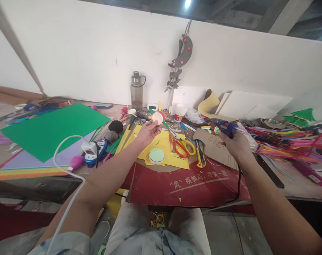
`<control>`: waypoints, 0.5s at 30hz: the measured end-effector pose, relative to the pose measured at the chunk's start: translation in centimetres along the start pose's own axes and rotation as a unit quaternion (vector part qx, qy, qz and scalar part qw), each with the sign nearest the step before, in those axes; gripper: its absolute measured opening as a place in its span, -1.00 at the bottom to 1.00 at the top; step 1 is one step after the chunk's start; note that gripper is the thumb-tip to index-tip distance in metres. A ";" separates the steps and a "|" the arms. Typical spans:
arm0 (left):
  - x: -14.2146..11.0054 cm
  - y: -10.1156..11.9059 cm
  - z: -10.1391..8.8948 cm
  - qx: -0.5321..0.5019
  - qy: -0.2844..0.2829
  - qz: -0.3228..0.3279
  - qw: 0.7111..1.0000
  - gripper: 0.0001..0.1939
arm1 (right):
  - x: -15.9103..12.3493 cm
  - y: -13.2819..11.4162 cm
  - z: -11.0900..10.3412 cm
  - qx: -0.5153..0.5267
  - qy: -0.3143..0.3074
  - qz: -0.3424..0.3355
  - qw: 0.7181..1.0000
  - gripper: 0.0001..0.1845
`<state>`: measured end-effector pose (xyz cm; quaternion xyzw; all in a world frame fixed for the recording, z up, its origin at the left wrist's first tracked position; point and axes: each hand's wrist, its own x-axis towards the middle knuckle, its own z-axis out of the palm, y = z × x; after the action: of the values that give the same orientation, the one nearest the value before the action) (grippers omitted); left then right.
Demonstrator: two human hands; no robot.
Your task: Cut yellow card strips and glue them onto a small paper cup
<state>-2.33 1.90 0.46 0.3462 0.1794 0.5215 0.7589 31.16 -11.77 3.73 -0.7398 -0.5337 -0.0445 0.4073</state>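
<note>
Between the fingertips of my left hand (147,134) is a small round disc (157,118), cream on the face, with red and green at its edge. It is held up above the yellow sheets (178,162). My right hand (237,143) is wrapped round a blue glue gun (229,128), whose dark nozzle end points left over a piece of corrugated cardboard (216,147). Below my left hand, a round piece with a pale green top (156,156) lies on the yellow paper. Scissors with orange-red and yellow handles (187,147) and a yellow utility knife (200,157) lie between my hands.
A red printed board (182,191) covers the table's front. At left are a green sheet (57,131) and a power strip (94,156) with a white cable. Behind stand a bottle (137,92) and a paper cup (180,112). Colourful pipe cleaners (286,138) lie at right.
</note>
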 end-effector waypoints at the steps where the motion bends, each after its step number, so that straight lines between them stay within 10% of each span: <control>1: 0.0 0.0 0.0 -0.002 -0.004 0.002 1.000 -0.63 | -0.1 -1.3 0.6 0.075 -0.013 0.023 0.997 -0.59; 8: -0.2 0.6 0.0 -0.006 -0.038 0.010 0.999 -0.61 | -1.6 -11.4 4.5 0.363 -0.117 -0.017 0.924 -0.57; 15: -0.4 1.4 -0.3 0.035 -0.088 0.032 0.995 -0.52 | -3.3 -10.4 7.1 0.389 -0.169 -0.027 0.905 -0.46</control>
<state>-3.65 1.93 1.18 0.4223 0.1190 0.5065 0.7423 18.59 -8.55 3.10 -0.5043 -0.5893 0.2817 0.5648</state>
